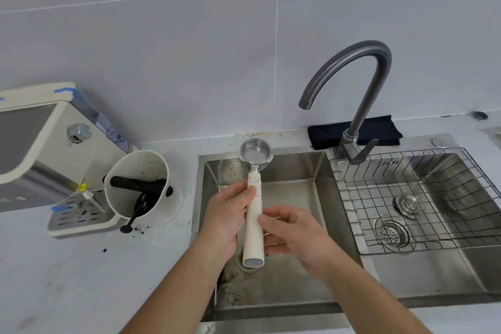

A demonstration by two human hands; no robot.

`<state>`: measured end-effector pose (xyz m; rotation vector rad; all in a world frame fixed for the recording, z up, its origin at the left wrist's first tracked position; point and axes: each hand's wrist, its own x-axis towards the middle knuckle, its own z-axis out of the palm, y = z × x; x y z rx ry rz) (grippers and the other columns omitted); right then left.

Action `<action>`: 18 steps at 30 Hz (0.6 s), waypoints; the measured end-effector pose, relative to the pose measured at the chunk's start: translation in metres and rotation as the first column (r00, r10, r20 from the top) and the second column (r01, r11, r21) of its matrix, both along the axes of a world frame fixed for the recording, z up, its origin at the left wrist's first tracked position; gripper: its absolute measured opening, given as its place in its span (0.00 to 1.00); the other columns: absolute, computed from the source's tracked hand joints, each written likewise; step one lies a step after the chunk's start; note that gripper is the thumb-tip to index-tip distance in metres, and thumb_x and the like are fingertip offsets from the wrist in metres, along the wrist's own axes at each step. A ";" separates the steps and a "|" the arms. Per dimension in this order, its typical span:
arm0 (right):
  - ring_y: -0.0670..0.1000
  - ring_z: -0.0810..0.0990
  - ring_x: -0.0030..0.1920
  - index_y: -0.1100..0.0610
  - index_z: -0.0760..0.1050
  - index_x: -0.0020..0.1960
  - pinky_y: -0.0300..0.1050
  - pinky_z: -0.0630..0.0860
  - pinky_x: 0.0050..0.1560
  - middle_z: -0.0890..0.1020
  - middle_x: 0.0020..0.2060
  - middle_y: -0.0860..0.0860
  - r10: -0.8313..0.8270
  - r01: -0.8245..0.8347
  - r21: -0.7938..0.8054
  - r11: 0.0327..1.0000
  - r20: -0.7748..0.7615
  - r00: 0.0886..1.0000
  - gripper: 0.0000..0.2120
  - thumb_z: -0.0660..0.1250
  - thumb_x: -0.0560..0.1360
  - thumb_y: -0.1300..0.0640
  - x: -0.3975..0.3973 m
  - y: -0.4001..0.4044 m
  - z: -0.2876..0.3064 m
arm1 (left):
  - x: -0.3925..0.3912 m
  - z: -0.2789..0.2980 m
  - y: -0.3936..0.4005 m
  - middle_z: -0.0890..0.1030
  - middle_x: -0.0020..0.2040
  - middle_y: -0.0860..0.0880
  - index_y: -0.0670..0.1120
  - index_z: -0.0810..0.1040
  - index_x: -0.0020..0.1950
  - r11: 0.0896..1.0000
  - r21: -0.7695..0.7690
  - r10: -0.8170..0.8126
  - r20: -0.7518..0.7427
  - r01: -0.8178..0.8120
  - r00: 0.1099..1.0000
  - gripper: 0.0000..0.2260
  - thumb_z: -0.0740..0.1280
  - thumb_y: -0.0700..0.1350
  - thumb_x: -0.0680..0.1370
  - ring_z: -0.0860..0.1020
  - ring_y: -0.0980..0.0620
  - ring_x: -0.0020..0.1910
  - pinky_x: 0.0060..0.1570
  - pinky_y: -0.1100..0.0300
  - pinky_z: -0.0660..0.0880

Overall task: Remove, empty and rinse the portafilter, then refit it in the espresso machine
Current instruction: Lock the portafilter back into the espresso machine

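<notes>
Portafilter [254, 198] is out of the espresso machine [40, 149], held over the left basin of the sink [298, 171], centre frame, basket up and pointing away. Left hand [227, 214] grip wrapped round the cream handle; right hand [292, 233] grip loose, fingertips [264, 219] just touching the handle, not clamped. We judge removal done and emptying done: basket looks clean metal, grounds sit in the knock bin [141, 184] mid left, specks on the bench [81, 266]. Rinse unclear: no water from the tap [360, 84] at upper right. Left: maybe rinse, then refit in the machine at far left.
</notes>
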<state>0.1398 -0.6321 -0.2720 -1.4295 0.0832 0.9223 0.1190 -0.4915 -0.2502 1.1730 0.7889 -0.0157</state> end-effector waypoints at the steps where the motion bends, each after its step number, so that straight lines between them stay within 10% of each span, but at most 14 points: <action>1: 0.56 0.87 0.43 0.58 0.81 0.56 0.52 0.83 0.48 0.87 0.44 0.57 0.007 -0.007 0.010 1.000 -0.018 1.000 0.18 0.76 0.68 0.53 -0.002 0.002 0.000 | -0.001 0.001 0.000 0.85 0.50 0.43 0.48 0.86 0.46 1.000 0.009 0.013 -0.003 -0.013 1.000 0.05 0.71 0.40 0.75 0.81 0.44 0.50 0.60 0.40 0.75; 13: 0.57 0.86 0.42 0.61 0.80 0.56 0.52 0.83 0.41 0.84 0.49 0.63 -0.023 0.024 0.027 0.999 -0.044 0.999 0.10 0.72 0.75 0.65 -0.036 0.046 0.022 | -0.038 0.010 0.040 0.85 0.44 0.47 0.48 0.85 0.45 0.998 -0.011 0.059 0.013 -0.059 0.998 0.05 0.71 0.40 0.75 0.80 0.46 0.45 0.59 0.43 0.76; 18: 0.57 0.86 0.39 0.61 0.80 0.55 0.50 0.82 0.37 0.84 0.44 0.60 -0.049 0.050 0.030 0.998 -0.039 0.998 0.09 0.71 0.75 0.66 -0.055 0.071 0.029 | -0.055 0.015 0.066 0.84 0.43 0.47 0.47 0.84 0.48 0.999 0.004 0.034 0.050 -0.034 0.998 0.06 0.69 0.38 0.75 0.80 0.51 0.40 0.42 0.57 0.76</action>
